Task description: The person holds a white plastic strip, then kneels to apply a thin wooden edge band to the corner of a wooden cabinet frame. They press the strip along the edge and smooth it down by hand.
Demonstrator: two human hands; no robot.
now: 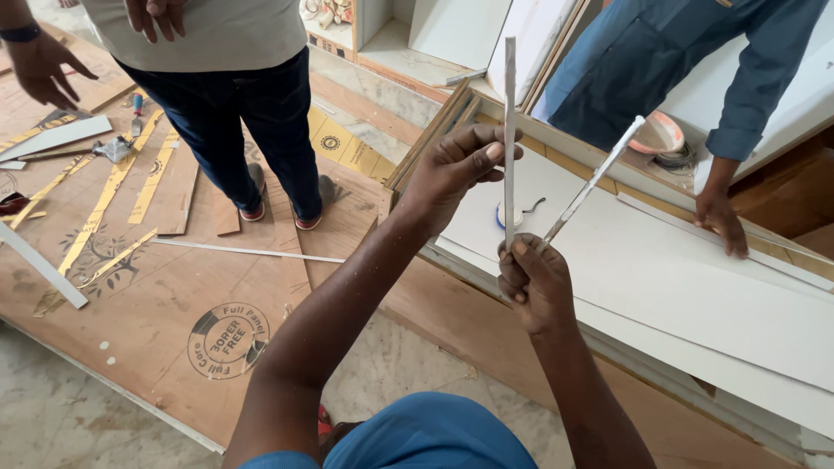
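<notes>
Head view: upright white strip (509,130) in left hand (456,165) (long axis vertical)

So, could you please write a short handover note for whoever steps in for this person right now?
Left hand: shut on a thin white strip, pinched at mid-length and held upright.
Right hand: shut on a second thin strip, gripped at its lower end and tilted up to the right.
The two strips are apart, both in the air above the white panel.
Another person's hand rests on that panel's far side; a third person stands on the plywood sheet to the left.
Done: both strips are in hand.
Left: neither strip is laid on anything yet.
</notes>
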